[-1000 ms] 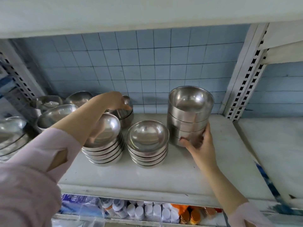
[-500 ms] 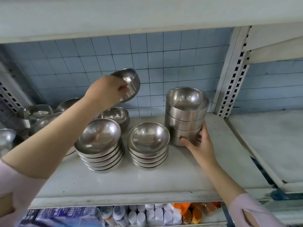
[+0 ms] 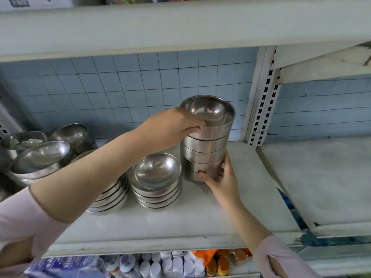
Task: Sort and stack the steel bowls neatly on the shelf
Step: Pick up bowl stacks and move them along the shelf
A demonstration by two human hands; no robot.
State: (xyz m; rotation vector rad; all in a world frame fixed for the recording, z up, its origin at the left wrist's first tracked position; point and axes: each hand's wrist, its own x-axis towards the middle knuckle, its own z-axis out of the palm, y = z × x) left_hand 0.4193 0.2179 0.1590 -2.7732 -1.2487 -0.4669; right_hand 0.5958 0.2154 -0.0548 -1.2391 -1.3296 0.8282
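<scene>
A tall stack of straight-sided steel bowls [image 3: 204, 155] stands toward the right of the white shelf [image 3: 180, 223]. My left hand [image 3: 172, 127] grips the top bowl [image 3: 208, 113] by its left rim, the bowl resting on top of the stack. My right hand [image 3: 218, 177] holds the stack's base from the front right. Left of it sits a low stack of shallow bowls [image 3: 156, 185], then another shallow stack [image 3: 112, 199] partly hidden by my left forearm.
Loose and leaning steel bowls [image 3: 46, 149] crowd the shelf's left back corner. A perforated white upright [image 3: 263, 109] bounds the bay on the right, with another shelf [image 3: 321, 177] beyond. Bottles and packets [image 3: 170, 263] fill the shelf below. Blue tiles back the bay.
My left hand carried a bowl from the back left, up and rightward, and it now sits on the tall stack. My right hand stayed on the stack's base.
</scene>
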